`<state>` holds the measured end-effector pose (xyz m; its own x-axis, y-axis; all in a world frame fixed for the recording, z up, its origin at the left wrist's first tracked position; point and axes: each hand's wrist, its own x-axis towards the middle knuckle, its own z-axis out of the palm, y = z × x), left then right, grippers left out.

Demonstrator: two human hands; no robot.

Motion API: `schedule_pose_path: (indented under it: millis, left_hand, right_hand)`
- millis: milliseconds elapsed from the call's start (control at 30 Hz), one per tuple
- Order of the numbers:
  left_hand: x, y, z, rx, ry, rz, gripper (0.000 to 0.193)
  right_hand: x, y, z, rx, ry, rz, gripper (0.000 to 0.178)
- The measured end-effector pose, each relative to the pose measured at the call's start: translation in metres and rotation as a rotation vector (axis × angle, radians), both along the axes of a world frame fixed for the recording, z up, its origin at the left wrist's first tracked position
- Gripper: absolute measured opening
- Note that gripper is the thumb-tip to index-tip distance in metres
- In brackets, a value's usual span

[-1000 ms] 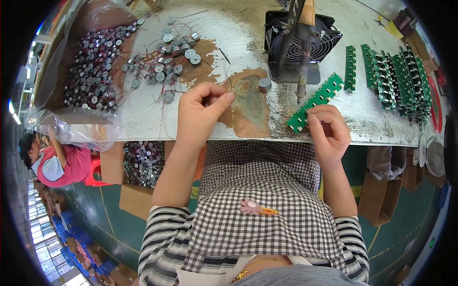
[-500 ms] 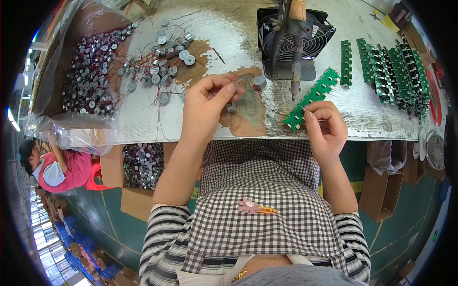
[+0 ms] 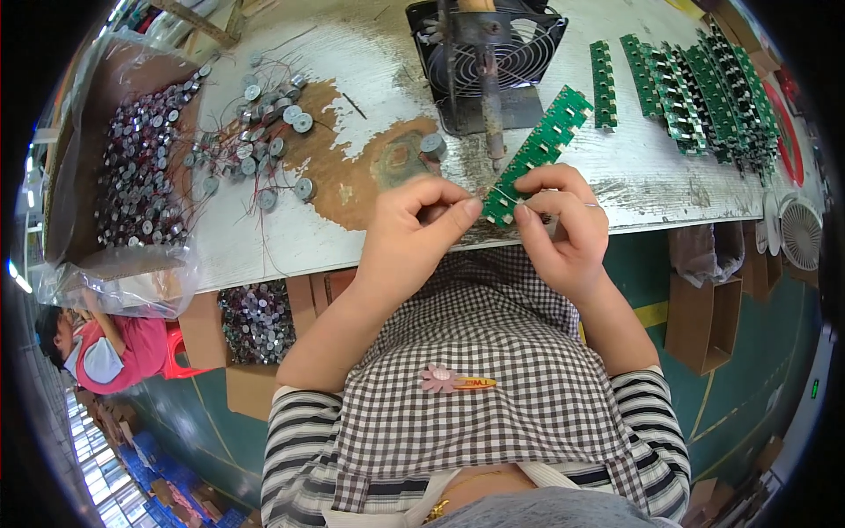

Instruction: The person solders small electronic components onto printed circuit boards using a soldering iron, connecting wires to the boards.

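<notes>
A long green circuit board (image 3: 550, 128) lies slanted near the table's front edge. At its near end my left hand (image 3: 414, 231) is closed, thumb and forefinger pinched together; what they hold is hidden. My right hand (image 3: 568, 231) pinches a thin silvery solder wire (image 3: 504, 194) that crosses the board's near end. Just above the board, a soldering iron (image 3: 491, 114) points its tip downward from a stand. One small round motor (image 3: 432, 146) sits on the table beyond my left hand.
Loose motors with red leads (image 3: 255, 132) are heaped at left, beside a plastic-lined carton (image 3: 75, 167) full of them. A black fan (image 3: 515, 53) stands behind the iron. Several finished-looking green boards (image 3: 695, 97) are lined up at right. Another person (image 3: 114, 348) sits far left.
My left hand has moved right to the board's near end, close to my right hand. The small motor under its fingers is now hidden. The whole view has shifted slightly.
</notes>
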<state>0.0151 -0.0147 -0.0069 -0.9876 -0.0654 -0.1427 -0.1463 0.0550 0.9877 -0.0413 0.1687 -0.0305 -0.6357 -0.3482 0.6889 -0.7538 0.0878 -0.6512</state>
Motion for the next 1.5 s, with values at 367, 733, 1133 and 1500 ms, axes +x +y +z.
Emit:
schedule_pose_path:
  millis: [367,733,1133,1500]
  left_hand:
    - [-0.018,0.01,0.006,0.104,0.061,-0.033,0.008]
    - [-0.024,0.013,0.011,0.05,0.14,0.038,0.007]
    - [-0.023,0.013,0.011,0.063,0.136,0.043,0.007]
    - [-0.016,0.014,0.01,0.07,0.086,0.019,0.008]
  right_hand:
    - [-0.007,0.002,0.003,-0.082,0.037,0.071,0.015]
    - [-0.01,-0.004,0.009,-0.051,0.067,0.004,0.015]
    - [-0.007,-0.003,0.008,-0.052,0.029,-0.006,0.015]
    - [0.0,-0.002,0.0,-0.087,-0.029,0.023,0.015]
